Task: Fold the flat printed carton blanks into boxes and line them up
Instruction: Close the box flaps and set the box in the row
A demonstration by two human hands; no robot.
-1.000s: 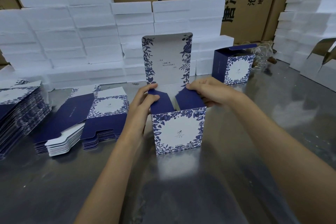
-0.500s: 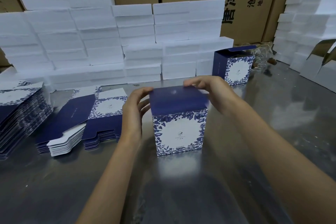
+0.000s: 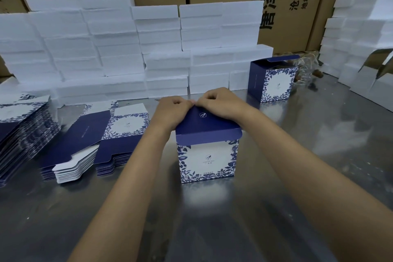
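Curled fingers of the left hand (image 3: 173, 110) and right hand (image 3: 219, 103) pinched the far edge of the navy lid (image 3: 207, 125) on the floral carton (image 3: 207, 161), upright mid-table (image 3: 212, 229); light, thin card, probably easily creased, best held at its corners; flat blanks (image 3: 85, 144) lay left; a finished box (image 3: 273, 80) stood beyond, clear of the work; white foam blocks (image 3: 119, 49) behind.
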